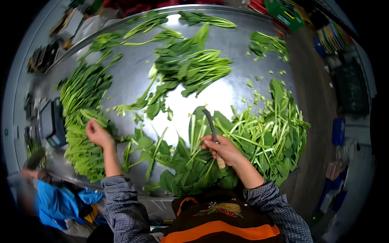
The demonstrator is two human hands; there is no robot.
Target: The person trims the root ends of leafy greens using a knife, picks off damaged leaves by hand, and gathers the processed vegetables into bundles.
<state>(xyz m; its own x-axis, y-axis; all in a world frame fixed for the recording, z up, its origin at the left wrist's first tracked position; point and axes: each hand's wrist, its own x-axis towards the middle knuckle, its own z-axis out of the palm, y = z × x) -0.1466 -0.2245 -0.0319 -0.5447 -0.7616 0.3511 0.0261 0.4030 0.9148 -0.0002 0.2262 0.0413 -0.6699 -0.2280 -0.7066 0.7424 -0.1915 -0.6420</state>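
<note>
Apron print: I make out a small multicoloured picture with pale marks above it on the dark apron, which has orange bands; any finer detail is too small for me to read.
Dark-panelled device: tilted at the table's left edge; I cannot tell what its face shows.
Right hand: closed around the pale handle of a curved knife, hooked blade pointing away from the apron.
Left hand: fingers curled together over the left stack of greens; I cannot tell whether they pinch a leaf.
Greens near the apron: loose leaves spread beneath and around the knife hand.
Right heap: leaves and pale stalks piled near the table's right edge.
Far bundle: stems pointing right, beyond the knife.
Trimmings: small green bits scattered between the right heap and a small pile farther off.
Steel table: bright glare in the middle washes out my view of its surface.
In my way: both forearms, the left one crossing the left stack's edge.
Around: a co-worker in blue at lower left; a green crate beyond the far right corner; a blue bin off to the right.
</note>
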